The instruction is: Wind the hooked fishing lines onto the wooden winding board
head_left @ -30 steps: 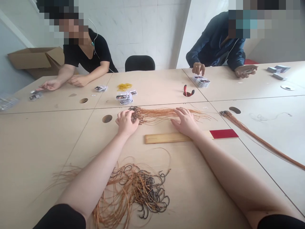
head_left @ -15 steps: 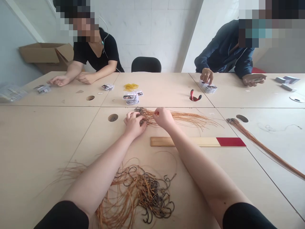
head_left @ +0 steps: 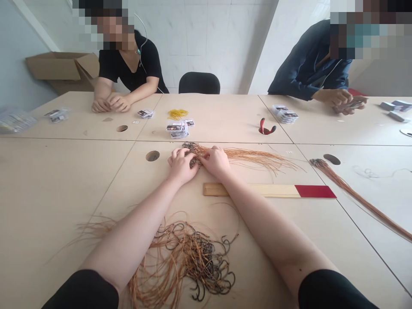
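My left hand [head_left: 183, 165] lies at the hook end of a bundle of fishing hooks [head_left: 190, 146], its fingers curled over dark hooks and pressing on them. Close beside it, my right hand [head_left: 216, 163] is closed in a pinch, its fingertips among the hooks near my left thumb; the small hook in the pinch is mostly hidden. Orange lines [head_left: 257, 155] run from the bundle out to the right, behind my right hand. Nearer to me lies a tangled pile of larger black fishing hooks [head_left: 206, 257] with orange lines, partly under my left forearm.
A wooden strip with a red end [head_left: 315, 191] passes beneath my right forearm. Another hook bundle [head_left: 347, 189] lies at right. Across the table are red-handled pliers [head_left: 266, 128] in a hole, small packs [head_left: 177, 128], yellow pieces [head_left: 178, 113] and two people handling things.
My right hand has moved left, bringing its fingertips to the hooks beside my left hand. Across the table, the right person's hands have come together and the left person's hands have drawn in.
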The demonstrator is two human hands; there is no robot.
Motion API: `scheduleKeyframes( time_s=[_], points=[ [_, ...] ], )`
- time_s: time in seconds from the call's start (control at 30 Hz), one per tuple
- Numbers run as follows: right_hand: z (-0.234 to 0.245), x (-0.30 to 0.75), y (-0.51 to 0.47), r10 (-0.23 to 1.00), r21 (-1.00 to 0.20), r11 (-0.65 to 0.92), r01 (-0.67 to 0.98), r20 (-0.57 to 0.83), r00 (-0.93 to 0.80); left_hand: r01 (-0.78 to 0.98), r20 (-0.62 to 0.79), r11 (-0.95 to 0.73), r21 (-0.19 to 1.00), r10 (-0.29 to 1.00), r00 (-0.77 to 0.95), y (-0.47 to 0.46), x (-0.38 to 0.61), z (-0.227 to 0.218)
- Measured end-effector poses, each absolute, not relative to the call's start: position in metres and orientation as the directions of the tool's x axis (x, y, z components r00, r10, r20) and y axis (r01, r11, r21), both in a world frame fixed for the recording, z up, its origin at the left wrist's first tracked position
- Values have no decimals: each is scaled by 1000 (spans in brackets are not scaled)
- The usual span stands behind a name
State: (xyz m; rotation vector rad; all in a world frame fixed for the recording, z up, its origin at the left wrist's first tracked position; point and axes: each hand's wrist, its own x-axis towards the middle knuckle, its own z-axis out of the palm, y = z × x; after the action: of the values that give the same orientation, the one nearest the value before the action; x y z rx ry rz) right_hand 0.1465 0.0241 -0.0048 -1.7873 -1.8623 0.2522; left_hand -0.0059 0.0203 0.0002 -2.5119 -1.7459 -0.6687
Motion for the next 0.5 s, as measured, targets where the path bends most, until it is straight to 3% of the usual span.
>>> scheduleKeyframes(
  time_s=[0.5],
  points=[
    [-3,142,18,968,-474,25,880,233,98,896,300,-397,200,895,330,23,-8,-3]
  ],
)
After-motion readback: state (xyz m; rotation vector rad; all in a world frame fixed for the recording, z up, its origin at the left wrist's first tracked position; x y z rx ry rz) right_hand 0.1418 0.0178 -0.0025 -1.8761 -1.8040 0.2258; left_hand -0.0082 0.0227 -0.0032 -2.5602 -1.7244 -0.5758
